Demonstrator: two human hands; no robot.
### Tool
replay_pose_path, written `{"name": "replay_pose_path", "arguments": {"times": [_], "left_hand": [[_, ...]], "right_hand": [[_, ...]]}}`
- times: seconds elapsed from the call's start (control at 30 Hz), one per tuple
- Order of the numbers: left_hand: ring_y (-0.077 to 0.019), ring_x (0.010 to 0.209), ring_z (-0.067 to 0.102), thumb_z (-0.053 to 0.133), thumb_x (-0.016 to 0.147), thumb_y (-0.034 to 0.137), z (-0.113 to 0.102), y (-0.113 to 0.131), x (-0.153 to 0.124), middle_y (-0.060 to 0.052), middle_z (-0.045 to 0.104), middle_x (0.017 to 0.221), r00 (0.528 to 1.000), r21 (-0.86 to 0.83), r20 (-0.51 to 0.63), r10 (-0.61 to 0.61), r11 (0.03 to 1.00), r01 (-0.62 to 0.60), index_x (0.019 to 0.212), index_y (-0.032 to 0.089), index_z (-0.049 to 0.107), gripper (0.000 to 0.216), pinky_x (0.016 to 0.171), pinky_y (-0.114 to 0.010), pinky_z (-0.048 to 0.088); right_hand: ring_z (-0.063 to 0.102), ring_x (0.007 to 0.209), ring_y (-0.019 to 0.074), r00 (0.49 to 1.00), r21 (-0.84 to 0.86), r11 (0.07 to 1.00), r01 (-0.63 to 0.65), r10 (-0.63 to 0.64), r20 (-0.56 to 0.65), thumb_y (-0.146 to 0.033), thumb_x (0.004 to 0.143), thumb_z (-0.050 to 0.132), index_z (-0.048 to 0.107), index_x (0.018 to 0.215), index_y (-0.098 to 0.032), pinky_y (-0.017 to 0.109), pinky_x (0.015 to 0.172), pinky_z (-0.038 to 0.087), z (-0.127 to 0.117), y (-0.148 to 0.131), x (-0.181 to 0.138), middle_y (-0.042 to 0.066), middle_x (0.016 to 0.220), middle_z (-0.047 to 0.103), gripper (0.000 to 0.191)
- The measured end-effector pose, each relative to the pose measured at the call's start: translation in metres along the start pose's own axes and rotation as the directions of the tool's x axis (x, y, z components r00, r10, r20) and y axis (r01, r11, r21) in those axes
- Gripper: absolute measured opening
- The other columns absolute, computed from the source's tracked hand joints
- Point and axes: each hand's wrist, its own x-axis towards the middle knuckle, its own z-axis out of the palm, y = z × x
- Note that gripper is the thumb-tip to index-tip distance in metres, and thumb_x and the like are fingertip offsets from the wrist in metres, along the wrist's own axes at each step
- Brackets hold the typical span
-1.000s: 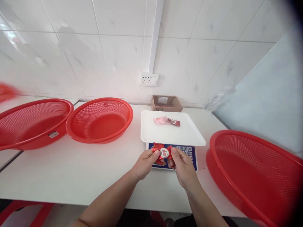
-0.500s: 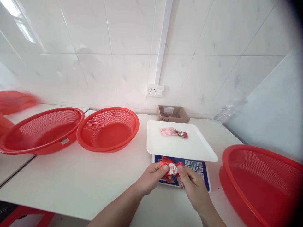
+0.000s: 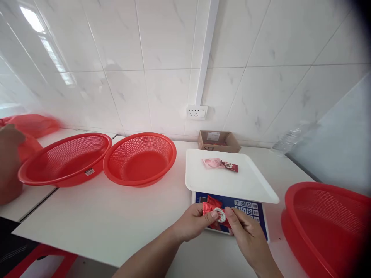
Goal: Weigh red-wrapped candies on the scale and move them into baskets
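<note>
My left hand [image 3: 194, 223] pinches the left end of a small red foil packet [image 3: 221, 215] with a round white label. My right hand [image 3: 245, 231] is closed on the packet's right end, its thumb against the label's edge. Both hands are in front of a digital scale with a blue keypad [image 3: 245, 206], which the packet partly covers. More red wrapping shows behind the packet. On the scale's white tray [image 3: 228, 183] lie a pink packet [image 3: 213, 163] and a dark red packet [image 3: 230, 166], side by side and touching.
Red baskets [image 3: 139, 179] [image 3: 65, 179] stand at the left, and a further red basket [image 3: 298, 227] at the right. Behind the tray sits a cardboard box [image 3: 219, 142]. Clear plastic [image 3: 286, 139] lies by the wall. At far left, a person's blurred arm [image 3: 11, 162] is near red bags [image 3: 36, 124].
The view has swung left, so everything sits further right. My left thumb has slid onto the label, and the packet is tilted more. Another person's arm has come in at far left.
</note>
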Motion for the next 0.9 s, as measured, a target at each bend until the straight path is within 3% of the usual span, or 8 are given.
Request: {"name": "replay_pose_path", "arguments": {"times": [0.2, 0.33, 0.57, 0.9], "left_hand": [[-0.0118, 0.063, 0.052, 0.062, 0.069, 0.055, 0.0014, 0.0001, 0.0013, -0.002, 0.057, 0.067, 0.994, -0.102, -0.108, 0.006, 0.995, -0.017, 0.074, 0.011, 0.062, 0.044, 0.067, -0.027, 0.044], [-0.0124, 0.062, 0.053, 0.064, 0.064, 0.059, 0.0014, -0.0016, 0.0016, -0.003, 0.058, 0.066, 0.991, -0.136, -0.129, -0.015, 0.991, -0.003, 0.074, 0.011, 0.064, 0.049, 0.068, -0.029, 0.045], [-0.0123, 0.06, 0.052, 0.063, 0.064, 0.061, 0.0009, 0.0032, 0.0014, -0.002, 0.057, 0.067, 0.99, -0.083, -0.138, -0.012, 0.997, 0.001, 0.081, 0.011, 0.065, 0.053, 0.064, -0.028, 0.045], [-0.0125, 0.063, 0.052, 0.057, 0.076, 0.053, 0.0004, 0.0071, 0.0016, -0.002, 0.056, 0.067, 0.984, 0.018, -0.168, 0.054, 0.999, -0.052, 0.08, 0.011, 0.063, 0.042, 0.064, -0.026, 0.043]], "right_hand": [[0.037, 0.041, 0.0104, 0.999, -0.017, 1.0, 0.023, -0.023, -0.026, -0.057, 0.081, 0.04, 0.039, 0.048, -0.021, 0.022, 0.04, 0.03, -0.0007, -0.003, -0.0018, -0.004, 0.043, 0.039, 0.049], [0.042, 0.044, 0.0122, 0.999, 0.008, 0.999, -0.044, 0.044, 0.005, -0.058, 0.079, 0.042, 0.046, 0.051, -0.021, 0.023, 0.042, 0.034, 0.001, -0.0015, -0.004, -0.002, 0.045, 0.044, 0.047], [0.047, 0.047, 0.0142, 0.984, 0.052, 0.988, -0.143, 0.148, -0.099, -0.06, 0.076, 0.046, 0.052, 0.055, -0.022, 0.023, 0.044, 0.038, -0.0022, -0.0102, -0.0026, 0.0, 0.049, 0.052, 0.043], [0.049, 0.049, 0.0141, 0.987, 0.083, 0.984, -0.16, 0.16, 0.015, -0.062, 0.079, 0.038, 0.053, 0.061, -0.021, 0.024, 0.046, 0.039, -0.004, -0.0053, 0.001, 0.001, 0.05, 0.053, 0.048]]}}
